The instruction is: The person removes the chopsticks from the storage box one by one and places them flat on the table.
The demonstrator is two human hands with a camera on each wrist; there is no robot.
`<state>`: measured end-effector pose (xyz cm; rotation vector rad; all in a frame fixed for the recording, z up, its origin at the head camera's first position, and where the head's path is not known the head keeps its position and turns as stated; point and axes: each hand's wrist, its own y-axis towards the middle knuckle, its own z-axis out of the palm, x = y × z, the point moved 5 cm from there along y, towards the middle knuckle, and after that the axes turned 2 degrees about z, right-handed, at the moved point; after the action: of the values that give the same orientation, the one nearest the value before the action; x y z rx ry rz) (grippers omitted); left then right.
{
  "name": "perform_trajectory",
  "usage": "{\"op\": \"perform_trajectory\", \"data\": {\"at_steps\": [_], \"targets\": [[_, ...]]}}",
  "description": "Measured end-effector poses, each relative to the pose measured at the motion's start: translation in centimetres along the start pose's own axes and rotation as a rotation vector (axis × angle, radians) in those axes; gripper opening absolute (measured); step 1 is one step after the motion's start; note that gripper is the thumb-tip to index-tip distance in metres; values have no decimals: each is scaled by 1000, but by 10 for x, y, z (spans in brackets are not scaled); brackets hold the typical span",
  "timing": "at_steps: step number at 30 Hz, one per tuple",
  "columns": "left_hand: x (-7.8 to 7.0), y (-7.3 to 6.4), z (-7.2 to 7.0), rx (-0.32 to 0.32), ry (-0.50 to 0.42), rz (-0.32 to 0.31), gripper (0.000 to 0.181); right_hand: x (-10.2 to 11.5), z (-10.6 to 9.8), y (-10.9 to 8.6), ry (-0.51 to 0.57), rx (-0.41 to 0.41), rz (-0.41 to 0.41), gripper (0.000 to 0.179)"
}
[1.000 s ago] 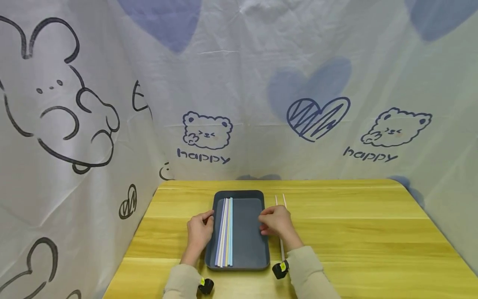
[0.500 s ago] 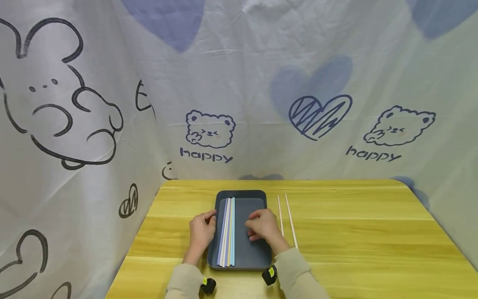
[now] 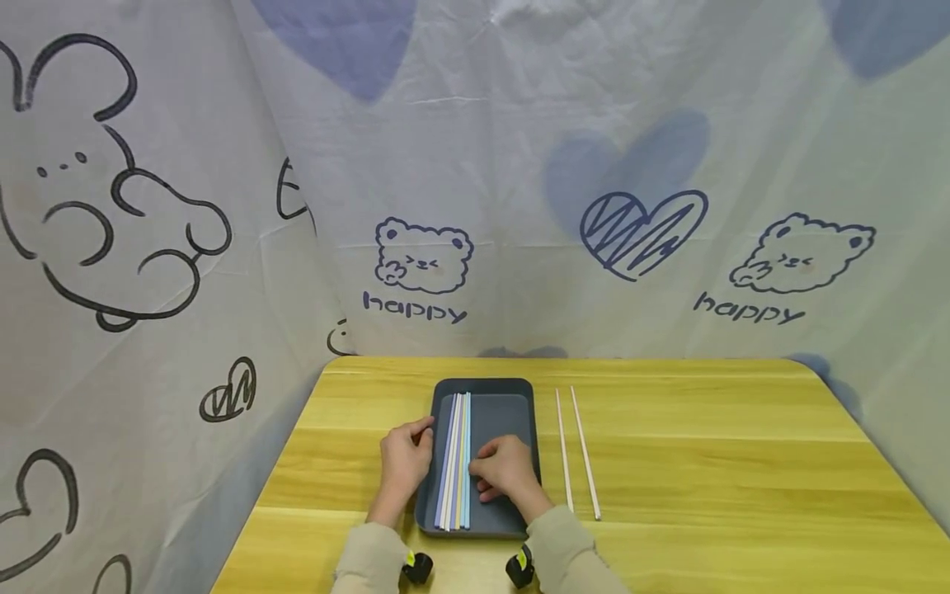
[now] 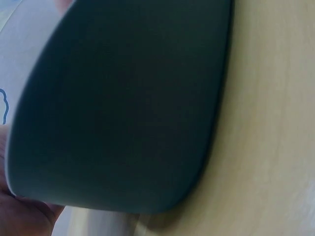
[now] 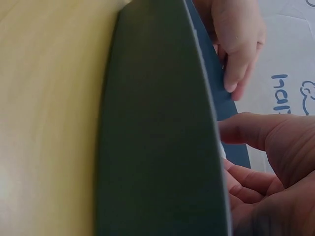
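Observation:
A dark grey tray (image 3: 490,386) lies on the table, with several pastel chopsticks (image 3: 454,462) side by side along its left half. At the tray's left rim, my left hand (image 3: 404,466) holds the edge between thumb and fingers. My right hand (image 3: 508,470) is over the inside of the tray, fingers bent, its fingertips right at the rightmost, light blue chopstick. In the right wrist view, the right thumb (image 5: 246,129) and fingers stand apart behind the tray's wall, which hides most of the chopsticks.
Two pale pinkish chopsticks (image 3: 582,454) lie on the wooden table (image 3: 705,462) just right of the tray. A white printed cloth (image 3: 519,206) hangs behind the table and along its left side. A black wrist camera (image 3: 519,569) sits by the right sleeve.
My right hand has moved left from the tray's right rim to the chopsticks inside. My left hand stays at the left rim. The view has shifted slightly.

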<state>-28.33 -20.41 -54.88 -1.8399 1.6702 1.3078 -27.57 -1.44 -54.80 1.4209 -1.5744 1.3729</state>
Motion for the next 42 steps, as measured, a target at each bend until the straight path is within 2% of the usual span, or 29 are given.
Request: {"op": "perform_trajectory", "data": {"at_steps": [8, 15, 19, 33, 42], "targets": [[-2, 0, -1, 5, -10, -5, 23, -1, 6, 3, -16, -10, 14, 19], [-3, 0, -2, 5, 9, -9, 23, 0, 11, 2, -54, -20, -27, 19], [-5, 0, -2, 13, 8, -10, 23, -1, 12, 3, -70, -40, -32, 13], [-3, 0, -1, 12, 9, -12, 23, -3, 12, 5, -56, -77, -45, 11], [-2, 1, -1, 14, 1, -11, 23, -4, 13, 5, -120, -122, -81, 19]]}}
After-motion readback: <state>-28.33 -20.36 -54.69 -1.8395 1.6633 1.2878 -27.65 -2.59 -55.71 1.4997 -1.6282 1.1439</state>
